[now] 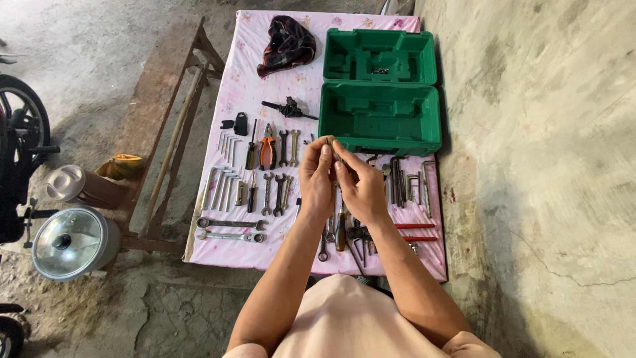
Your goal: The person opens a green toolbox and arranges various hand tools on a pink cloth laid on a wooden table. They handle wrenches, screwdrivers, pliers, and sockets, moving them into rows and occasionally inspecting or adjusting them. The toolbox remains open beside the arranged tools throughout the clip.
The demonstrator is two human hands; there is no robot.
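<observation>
My left hand [317, 180] and my right hand [361, 187] meet above the pink floral cloth [245, 79], and together they pinch a small thin metal tool [330, 143] at its tips. Under them lie spanners [280, 147], orange-handled pliers [267, 150], screwdrivers [252, 149] and hex keys [228, 142] in rows. An open green plastic tool case [379, 116] sits just beyond my hands, with only a small metal piece in its lid half.
A dark crumpled cloth [286, 44] lies at the far end of the pink cloth. A wooden bench [162, 99] stands to the left, with a lidded metal pot [71, 242] and a motorcycle wheel [23, 119] beside it. A concrete wall [543, 166] rises on the right.
</observation>
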